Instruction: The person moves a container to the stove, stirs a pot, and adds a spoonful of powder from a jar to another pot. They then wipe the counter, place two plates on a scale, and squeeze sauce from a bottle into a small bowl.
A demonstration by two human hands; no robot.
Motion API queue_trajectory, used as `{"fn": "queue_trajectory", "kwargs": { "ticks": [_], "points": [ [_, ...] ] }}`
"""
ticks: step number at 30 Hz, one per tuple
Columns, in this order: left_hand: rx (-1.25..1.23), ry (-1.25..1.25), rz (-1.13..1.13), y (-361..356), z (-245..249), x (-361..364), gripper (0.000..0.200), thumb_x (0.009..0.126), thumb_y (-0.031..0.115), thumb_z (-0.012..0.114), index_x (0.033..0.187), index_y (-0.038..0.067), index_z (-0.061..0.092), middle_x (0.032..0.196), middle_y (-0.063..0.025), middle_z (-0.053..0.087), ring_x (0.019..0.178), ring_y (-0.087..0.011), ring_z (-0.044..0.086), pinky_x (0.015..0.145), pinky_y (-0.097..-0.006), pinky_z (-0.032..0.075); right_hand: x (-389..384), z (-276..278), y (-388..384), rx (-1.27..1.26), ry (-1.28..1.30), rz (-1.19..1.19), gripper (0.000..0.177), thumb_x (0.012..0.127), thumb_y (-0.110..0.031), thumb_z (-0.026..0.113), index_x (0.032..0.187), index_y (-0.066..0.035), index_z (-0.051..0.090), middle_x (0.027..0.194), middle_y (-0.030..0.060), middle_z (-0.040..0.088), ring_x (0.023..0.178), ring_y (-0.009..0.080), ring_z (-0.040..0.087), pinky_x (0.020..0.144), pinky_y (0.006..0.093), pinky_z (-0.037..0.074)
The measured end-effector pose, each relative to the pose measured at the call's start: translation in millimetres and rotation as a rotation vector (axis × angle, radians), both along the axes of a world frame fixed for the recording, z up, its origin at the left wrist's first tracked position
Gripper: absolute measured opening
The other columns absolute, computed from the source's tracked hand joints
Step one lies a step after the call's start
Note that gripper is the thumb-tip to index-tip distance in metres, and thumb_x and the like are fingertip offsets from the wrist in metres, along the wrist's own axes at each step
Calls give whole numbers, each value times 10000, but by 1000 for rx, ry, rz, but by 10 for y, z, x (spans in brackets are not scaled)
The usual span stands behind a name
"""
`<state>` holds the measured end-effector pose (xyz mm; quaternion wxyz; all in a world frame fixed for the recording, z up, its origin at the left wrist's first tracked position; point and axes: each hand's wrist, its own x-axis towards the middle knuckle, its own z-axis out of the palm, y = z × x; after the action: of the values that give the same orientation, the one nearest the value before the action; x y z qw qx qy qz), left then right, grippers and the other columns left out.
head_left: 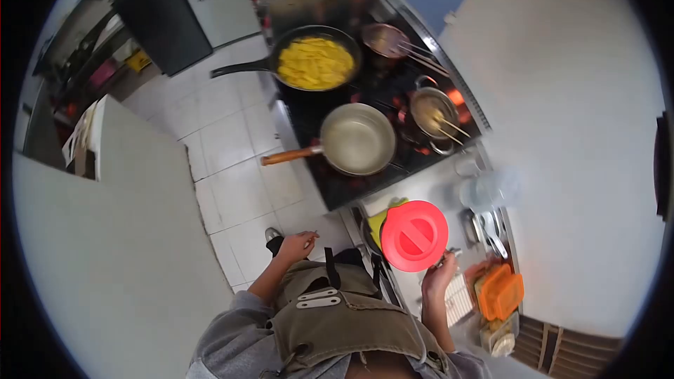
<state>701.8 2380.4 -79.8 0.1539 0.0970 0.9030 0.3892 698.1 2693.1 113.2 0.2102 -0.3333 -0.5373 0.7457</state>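
My right hand [440,277] is closed at the lower edge of a round red lid [415,236], beside a small metallic piece; the lid hides part of what lies beneath it. My left hand [300,245] hangs in front of the apron, fingers curled, and what it holds, if anything, is too small to make out. On the black stove [316,181] sits a pot [358,139] with a wooden handle pointing left. Behind it, a black frying pan [316,63] holds yellow food pieces.
Two smaller pans, a pink-rimmed one [385,40] and a two-handled one [432,112], hold long sticks at the stove's right. Orange-lidded containers [502,291], a clear container [484,191] and utensils [496,238] line the right counter. A white partition [119,238] stands left.
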Motion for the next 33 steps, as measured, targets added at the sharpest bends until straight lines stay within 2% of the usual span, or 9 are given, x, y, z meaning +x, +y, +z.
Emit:
{"fn": "queue_trajectory", "kwargs": {
  "ticks": [2,4,7,12,17,22,24,27,33],
  "points": [
    [-37,-104,161,-635,-146,234,229,824,196,498,1029,153,590,873,-99,637,806,-262,615,682,-390,494,-170,91,-407,-16,98,211,203,826,-141,460,648,-67,524,561,-21,460,473,59,375,443,218,261],
    [-126,-171,278,-1327,-527,569,243,817,190,478,1019,151,608,870,-106,641,833,-274,615,718,-400,493,-367,229,-1017,-113,47,236,193,845,-169,445,682,-95,516,576,-40,461,486,52,379,463,211,283],
    [-183,-386,349,-2265,-509,827,266,809,190,458,1018,156,619,891,-109,644,859,-284,612,758,-406,489,-596,370,-1914,-223,43,345,201,861,-180,424,691,-104,498,574,-41,450,484,58,376,467,213,289],
    [-204,-323,548,-3633,-322,836,274,808,212,459,1015,139,622,892,-127,646,850,-293,613,754,-399,489,-1146,532,-3326,-338,101,602,230,883,-180,384,675,-105,445,551,-37,386,485,70,355,471,223,288],
    [-111,-175,847,-4527,-390,366,256,802,208,483,987,92,616,847,-171,632,792,-328,610,712,-408,484,-1842,370,-4527,-262,108,600,209,881,-171,413,741,-57,518,575,-27,442,499,64,367,481,221,293],
    [-173,-395,816,-5041,-1341,124,307,824,298,486,977,71,624,904,-185,637,867,-323,613,752,-388,486,-2704,292,-5509,-221,116,667,251,897,-218,421,737,-61,534,598,-30,463,502,62,386,492,207,301],
    [46,-639,835,-5194,-1839,211,320,850,301,453,1021,86,615,898,-150,644,851,-266,616,739,-388,482,-3092,300,-5879,-180,101,715,255,891,-200,435,703,-60,534,581,-28,464,491,68,389,487,212,299],
    [231,-916,957,-5489,-1825,142,320,844,301,456,1024,86,610,869,-131,641,811,-244,614,693,-380,478,-3768,423,-6459,-200,85,717,326,893,-172,441,588,-73,499,522,-32,413,490,65,354,499,223,284],
    [519,-895,1397,-6707,-1745,-498,321,832,299,462,1029,87,600,811,-93,636,733,-199,608,599,-363,470,-5008,573,-7604,-142,140,879,276,891,-203,443,650,-88,511,572,-30,462,505,55,387,497,206,301]
  ]
}}
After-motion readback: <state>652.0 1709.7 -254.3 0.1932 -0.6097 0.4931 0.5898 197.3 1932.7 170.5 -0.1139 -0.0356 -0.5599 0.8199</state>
